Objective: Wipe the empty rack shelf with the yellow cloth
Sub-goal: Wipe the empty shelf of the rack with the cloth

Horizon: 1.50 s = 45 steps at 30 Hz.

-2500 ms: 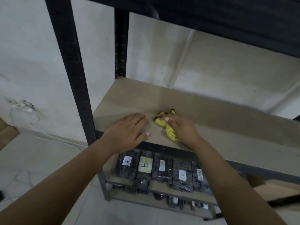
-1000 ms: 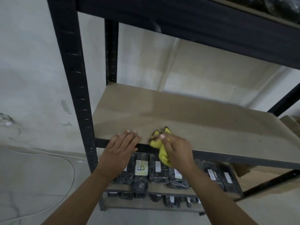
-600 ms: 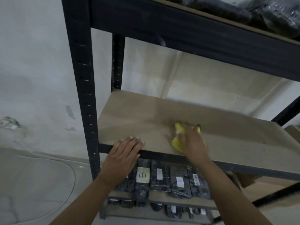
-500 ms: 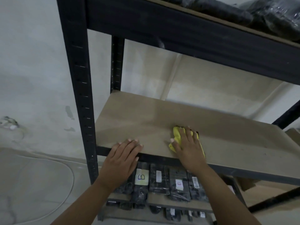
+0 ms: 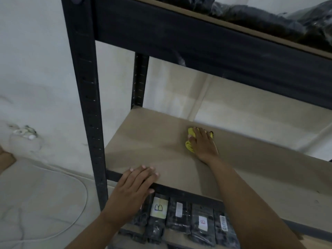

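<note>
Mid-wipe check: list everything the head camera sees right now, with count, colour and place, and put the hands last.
yellow cloth: one, yellow, on the middle shelf toward the back, pressed under the right hand.
middle shelf: one, tan board, holding only the cloth and the hands.
rack frame: black metal posts and beams, around the shelves.
wrapped packs: several, dark with white labels, one marked B, in a row on the shelf below.
dark wrapped bundles: count unclear, black, on the top shelf.
white cable: one, white, looping on the floor at left.
left hand: flat, fingers straight, resting on the shelf's front edge.
right hand: fingers spread flat, pressing on the cloth.
</note>
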Motion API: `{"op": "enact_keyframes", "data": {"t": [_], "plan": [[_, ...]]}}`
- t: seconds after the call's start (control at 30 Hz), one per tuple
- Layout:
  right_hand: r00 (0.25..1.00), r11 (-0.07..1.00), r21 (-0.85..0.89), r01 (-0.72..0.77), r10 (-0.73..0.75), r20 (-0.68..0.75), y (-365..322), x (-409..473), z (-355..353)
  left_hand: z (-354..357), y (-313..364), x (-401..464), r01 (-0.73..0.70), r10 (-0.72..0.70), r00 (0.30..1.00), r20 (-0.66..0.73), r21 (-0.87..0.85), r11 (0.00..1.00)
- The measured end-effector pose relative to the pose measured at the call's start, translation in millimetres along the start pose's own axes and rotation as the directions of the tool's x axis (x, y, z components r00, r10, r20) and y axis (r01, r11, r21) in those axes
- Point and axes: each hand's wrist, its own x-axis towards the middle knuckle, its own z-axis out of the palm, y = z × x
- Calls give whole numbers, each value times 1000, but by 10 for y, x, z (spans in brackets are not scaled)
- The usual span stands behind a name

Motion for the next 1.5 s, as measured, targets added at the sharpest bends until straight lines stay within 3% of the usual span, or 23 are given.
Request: {"op": "enact_keyframes", "data": {"t": [0.1,0.17,0.23,0.3,0.37,0.47,0.53,0.63,0.7,0.77,0.87,0.93,1.0,1.07,1.2,1.27,1.5], "plan": [[989,981,-129,142,-137,46,-59,367,56,23,10,-5,3,-4,1000,14,41,999],[986,978,-125,165,-162,29,-182,533,-3,41,6,-2,12,-12,1000,-3,50,999],[988,991,57,125,-119,-94,-266,716,-22,43,0,4,10,-9,1000,-16,60,998],[994,954,286,87,-62,-95,-332,719,-49,42,-7,-1,-2,5,1000,-31,74,997],[984,872,456,177,-152,-92,-356,451,-67,46,-4,-21,-8,12,999,-48,82,997],[928,790,504,349,-365,-70,-302,-112,-82,31,15,-17,0,5,998,-62,77,997],[903,750,557,356,-429,1,-228,-295,-102,24,22,-2,10,-6,998,-65,74,997],[937,610,742,277,-344,-67,-182,-110,-265,12,21,15,24,-20,998,-59,68,997],[967,635,731,251,-196,-163,-191,247,-339,12,13,11,23,-19,998,-61,65,998],[979,781,592,198,-131,-155,-207,646,-281,23,3,6,25,-20,997,-73,59,998],[982,947,265,183,-164,-94,-270,983,-6,18,-11,15,30,-27,997,-74,43,999],[972,967,125,224,-212,-103,-329,949,59,29,-20,0,29,-25,996,-87,45,999],[933,915,182,360,-354,-66,-292,808,49,39,-24,-33,31,-27,995,-97,43,999],[894,827,358,434,-443,-62,-154,650,8,26,-14,-21,32,-30,995,-92,27,999],[966,888,382,256,-245,-77,-145,877,-16,62,-28,17,28,-24,996,-91,41,999],[960,892,355,279,-265,-91,-331,883,7,50,-36,30,39,-36,995,-88,37,999],[944,630,726,276,-320,-81,-386,113,-219,20,23,9,65,-62,993,-103,29,997]]}}
